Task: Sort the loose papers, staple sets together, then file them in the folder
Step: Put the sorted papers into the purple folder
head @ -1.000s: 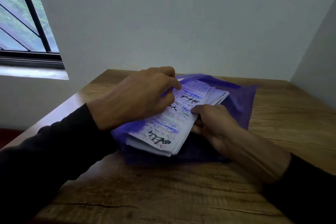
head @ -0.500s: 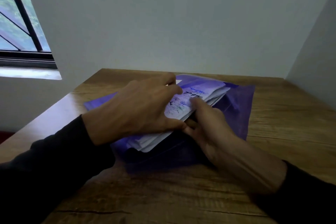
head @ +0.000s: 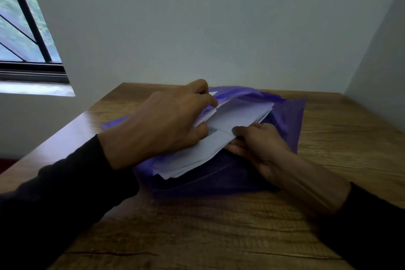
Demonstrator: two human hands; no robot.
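A stack of white papers (head: 238,114) lies inside an open purple plastic folder (head: 287,123) on the wooden table. The top sheet shows a blank white side. My left hand (head: 162,123) lies over the left part of the stack, its fingers curled onto the papers and the folder's upper flap (head: 236,92). My right hand (head: 258,144) holds the stack's right edge, thumb on top and fingers underneath. The papers' near corner sticks out of the folder toward me.
The wooden table (head: 219,232) fills the lower view, with its left edge close to my left sleeve. A grey wall stands behind and another at the right. A barred window (head: 24,35) sits at the upper left.
The handwritten top page is no longer showing; a blank white side faces up. The stack sits deeper under the purple flap, and both hands have closed in on it.
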